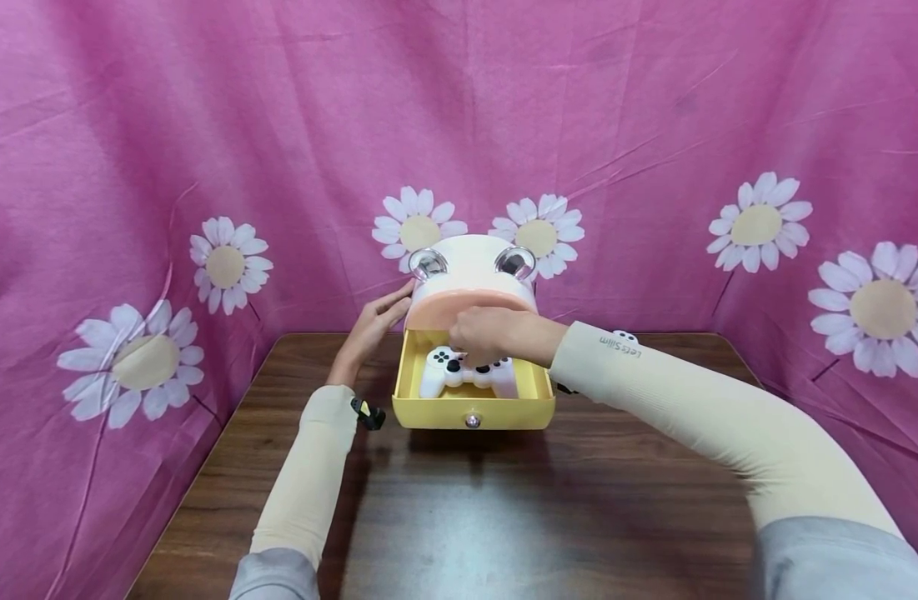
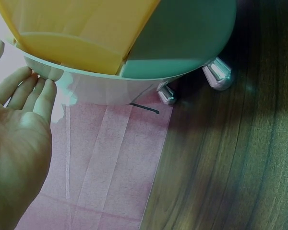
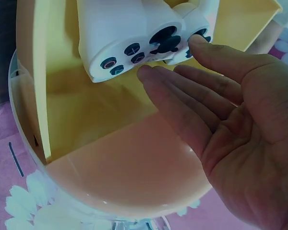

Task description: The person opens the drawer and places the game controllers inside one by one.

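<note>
A rounded white case (image 1: 469,260) with a peach inner face (image 3: 129,167) and two shiny silver fittings on top stands on the table. Its yellow drawer (image 1: 511,414), with a silver knob, is pulled out. In the drawer lies a white game controller (image 1: 432,379) with black sticks and buttons. My left hand (image 1: 374,329) touches the case's left side, and its fingertips lie along the curved wall in the left wrist view. My right hand (image 3: 249,115) is over the drawer at the controller's button edge, fingers fairly straight, thumb at a stick; contact is unclear.
Behind the right sleeve, part of another white thing with dark buttons (image 1: 625,336) shows on the wooden table (image 1: 459,517). A pink curtain (image 1: 316,125) with daisies hangs around the table's back and sides. Silver feet (image 2: 218,74) show under the case.
</note>
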The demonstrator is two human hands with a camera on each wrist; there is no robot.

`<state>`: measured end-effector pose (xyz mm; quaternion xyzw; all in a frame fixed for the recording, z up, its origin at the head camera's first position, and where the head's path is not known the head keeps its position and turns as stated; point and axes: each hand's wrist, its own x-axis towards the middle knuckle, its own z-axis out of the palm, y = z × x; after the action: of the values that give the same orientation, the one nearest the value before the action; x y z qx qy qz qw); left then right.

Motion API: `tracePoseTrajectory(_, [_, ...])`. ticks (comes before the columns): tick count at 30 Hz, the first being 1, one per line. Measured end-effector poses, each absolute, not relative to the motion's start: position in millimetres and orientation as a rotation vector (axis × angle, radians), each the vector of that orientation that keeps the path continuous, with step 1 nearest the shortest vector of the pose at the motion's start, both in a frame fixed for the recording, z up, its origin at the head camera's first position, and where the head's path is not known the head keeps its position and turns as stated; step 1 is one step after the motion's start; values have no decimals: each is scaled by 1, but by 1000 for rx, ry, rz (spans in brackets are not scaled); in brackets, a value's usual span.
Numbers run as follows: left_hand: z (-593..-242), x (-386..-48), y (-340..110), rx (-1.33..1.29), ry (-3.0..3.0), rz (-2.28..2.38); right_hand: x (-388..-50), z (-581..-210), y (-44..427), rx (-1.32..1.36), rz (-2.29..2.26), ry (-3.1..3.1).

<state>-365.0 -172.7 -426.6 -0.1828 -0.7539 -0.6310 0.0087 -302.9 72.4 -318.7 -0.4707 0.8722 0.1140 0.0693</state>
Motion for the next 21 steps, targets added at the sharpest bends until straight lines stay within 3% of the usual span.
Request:
tracePoseTrajectory(9, [-426,-364,-173,-566,-2349,-1988,-279,-319,89,-1660,344,2773])
tracePoseTrajectory(21, [-426,-363,-173,-572,-2366,-1947,-249,-324,115,-1794,124,2977])
